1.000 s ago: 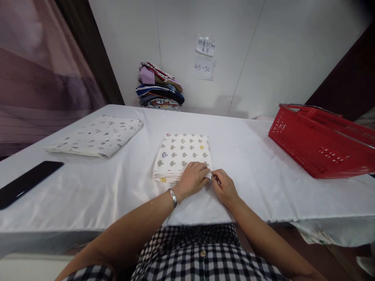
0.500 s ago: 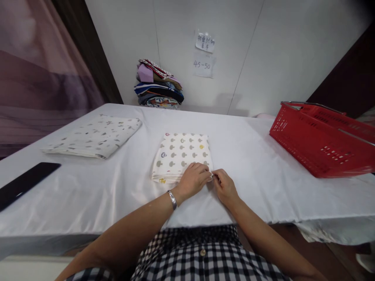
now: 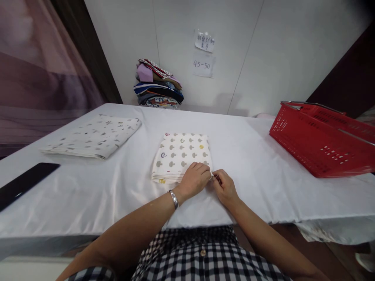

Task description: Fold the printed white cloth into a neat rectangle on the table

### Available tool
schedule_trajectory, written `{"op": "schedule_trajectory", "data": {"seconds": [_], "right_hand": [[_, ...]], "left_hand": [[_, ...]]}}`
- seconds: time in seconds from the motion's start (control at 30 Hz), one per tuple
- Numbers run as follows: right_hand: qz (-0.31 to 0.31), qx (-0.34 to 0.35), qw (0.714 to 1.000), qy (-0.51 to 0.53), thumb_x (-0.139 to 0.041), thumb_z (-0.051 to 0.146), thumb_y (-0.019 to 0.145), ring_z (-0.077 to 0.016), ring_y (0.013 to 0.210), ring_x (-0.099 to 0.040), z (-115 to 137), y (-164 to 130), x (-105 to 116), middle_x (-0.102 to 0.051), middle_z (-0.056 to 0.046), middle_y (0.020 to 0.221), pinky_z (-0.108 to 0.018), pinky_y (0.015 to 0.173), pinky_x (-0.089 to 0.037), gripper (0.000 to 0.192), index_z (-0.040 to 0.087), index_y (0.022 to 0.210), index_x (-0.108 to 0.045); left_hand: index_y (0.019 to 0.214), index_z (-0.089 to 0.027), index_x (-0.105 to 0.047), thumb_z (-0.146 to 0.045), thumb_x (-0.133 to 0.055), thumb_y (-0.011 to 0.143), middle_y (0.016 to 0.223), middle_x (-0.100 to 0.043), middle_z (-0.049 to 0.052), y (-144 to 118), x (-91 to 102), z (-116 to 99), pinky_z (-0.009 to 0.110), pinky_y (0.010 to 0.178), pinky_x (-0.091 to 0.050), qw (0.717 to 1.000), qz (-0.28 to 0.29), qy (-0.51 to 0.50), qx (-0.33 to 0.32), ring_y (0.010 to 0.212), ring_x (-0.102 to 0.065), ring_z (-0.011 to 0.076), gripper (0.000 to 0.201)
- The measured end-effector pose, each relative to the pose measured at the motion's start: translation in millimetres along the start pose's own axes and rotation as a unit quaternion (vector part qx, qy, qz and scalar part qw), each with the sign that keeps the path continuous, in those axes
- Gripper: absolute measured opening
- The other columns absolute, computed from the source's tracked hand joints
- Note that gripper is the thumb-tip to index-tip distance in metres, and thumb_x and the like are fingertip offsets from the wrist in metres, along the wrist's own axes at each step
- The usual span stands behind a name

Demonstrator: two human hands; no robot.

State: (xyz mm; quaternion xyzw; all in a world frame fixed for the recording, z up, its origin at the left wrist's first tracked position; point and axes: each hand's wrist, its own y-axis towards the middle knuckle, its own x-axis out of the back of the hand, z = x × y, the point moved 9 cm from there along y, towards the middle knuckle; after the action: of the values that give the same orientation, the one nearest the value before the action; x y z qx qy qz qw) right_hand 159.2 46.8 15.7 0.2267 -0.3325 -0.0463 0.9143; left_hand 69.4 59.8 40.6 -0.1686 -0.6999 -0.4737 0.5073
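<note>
Where under fingers [image 3: 202,168], mushroom-print cloth [image 3: 182,155] unseen.

Improvised indoor workspace: white-draped table [image 3: 243,156], handwritten paper signs [image 3: 203,65] on panelled wall [image 3: 272,70], stacked fabrics [image 3: 159,86], red basket [image 3: 313,144].

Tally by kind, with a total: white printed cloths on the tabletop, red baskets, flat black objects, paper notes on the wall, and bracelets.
White printed cloths: 2 (centre cloth, left cloth)
Red basket: 1
Flat black object: 1
Paper notes: 2 (upper note, lower note)
Bracelet: 1
Total: 7
</note>
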Motion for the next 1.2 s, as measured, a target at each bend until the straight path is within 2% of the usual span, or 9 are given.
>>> {"op": "schedule_trajectory", "data": {"seconds": [0.13, 0.27, 0.43, 0.53, 0.77, 0.93, 1.07, 1.2], "right_hand": [[0.016, -0.007, 1.000, -0.013, -0.048, 0.024, 0.082, -0.0130, 0.065, -0.049, -1, -1, -3, -0.054, -0.002, 0.081, -0.026, 0.061, -0.042, 0.011, 0.021, 0.091, -0.053], [0.016, -0.004, 1.000, -0.026, -0.047, 0.024, 0.083, -0.0127, 0.066, -0.050, -2, 0, -4, -0.053, -0.001, 0.081, -0.025, 0.063, -0.042, 0.009, 0.020, 0.089, -0.053], [0.007, 0.002, 0.999, -0.035, -0.045, 0.019, 0.082, -0.0130, 0.067, -0.050, -3, 1, -4, -0.052, -0.001, 0.080, -0.026, 0.064, -0.042, 0.011, 0.020, 0.088, -0.053], [0.006, 0.005, 0.999, -0.033, -0.044, 0.019, 0.081, -0.0133, 0.067, -0.049, -2, 1, -3, -0.052, -0.001, 0.079, -0.026, 0.065, -0.041, 0.011, 0.020, 0.088, -0.053], [0.003, -0.015, 0.998, -0.067, -0.048, 0.022, 0.080, -0.0117, 0.063, -0.049, -1, 3, -3, -0.052, 0.000, 0.077, -0.024, 0.059, -0.039, 0.007, 0.020, 0.084, -0.053], [-0.010, -0.006, 0.997, -0.083, -0.045, 0.021, 0.082, -0.0117, 0.063, -0.050, 0, 4, -4, -0.053, 0.000, 0.077, -0.024, 0.062, -0.040, 0.009, 0.020, 0.085, -0.053], [-0.016, 0.001, 0.997, -0.073, -0.043, 0.023, 0.084, -0.0118, 0.063, -0.050, 0, 3, -3, -0.054, 0.000, 0.078, -0.025, 0.062, -0.040, 0.011, 0.020, 0.087, -0.054], [-0.013, 0.008, 0.997, -0.071, -0.043, 0.025, 0.085, -0.0124, 0.064, -0.051, 0, 2, -4, -0.055, -0.001, 0.079, -0.025, 0.062, -0.041, 0.012, 0.020, 0.087, -0.054]], "left_hand": [[0.080, -0.017, -0.056, -0.019, -0.045, 0.090, 0.086, -0.059, 0.002, 2, -1.8, 3, 0.031, 0.075, -0.038, 0.999, 0.008, -0.033, 0.002, 0.084, -0.049, 0.0157, 0.015], [0.081, -0.017, -0.055, -0.021, -0.045, 0.090, 0.082, -0.059, 0.002, 3, -6.5, 9, 0.030, 0.074, -0.040, 0.996, 0.026, -0.079, 0.013, 0.081, -0.051, 0.0150, 0.015], [0.094, -0.019, -0.056, -0.019, -0.047, 0.089, 0.089, -0.061, 0.001, 1, -0.8, 17, 0.029, 0.078, -0.041, 0.989, 0.022, -0.140, 0.029, 0.087, -0.053, 0.0149, 0.011], [0.098, -0.020, -0.058, -0.020, -0.048, 0.088, 0.093, -0.061, 0.001, -2, 2.6, 23, 0.031, 0.079, -0.041, 0.988, 0.034, -0.143, 0.034, 0.091, -0.053, 0.0161, 0.013], [0.090, -0.019, -0.061, -0.021, -0.043, 0.091, 0.083, -0.060, 0.002, 0, 1.9, 26, 0.030, 0.073, -0.040, 0.990, 0.057, -0.122, 0.035, 0.082, -0.053, 0.0156, 0.018], [0.089, -0.017, -0.060, -0.018, -0.042, 0.091, 0.086, -0.060, 0.003, -1, 6.4, 19, 0.031, 0.075, -0.041, 0.995, 0.017, -0.091, 0.031, 0.085, -0.052, 0.0159, 0.018], [0.086, -0.018, -0.062, -0.014, -0.045, 0.087, 0.105, -0.058, 0.005, -7, 14.7, 8, 0.034, 0.084, -0.041, 0.996, -0.034, -0.076, 0.019, 0.100, -0.049, 0.0180, 0.017], [0.087, -0.019, -0.064, -0.016, -0.049, 0.086, 0.118, -0.055, 0.006, -11, 14.1, 5, 0.039, 0.089, -0.040, 0.998, -0.037, -0.030, 0.033, 0.110, -0.046, 0.0223, 0.015]]}}
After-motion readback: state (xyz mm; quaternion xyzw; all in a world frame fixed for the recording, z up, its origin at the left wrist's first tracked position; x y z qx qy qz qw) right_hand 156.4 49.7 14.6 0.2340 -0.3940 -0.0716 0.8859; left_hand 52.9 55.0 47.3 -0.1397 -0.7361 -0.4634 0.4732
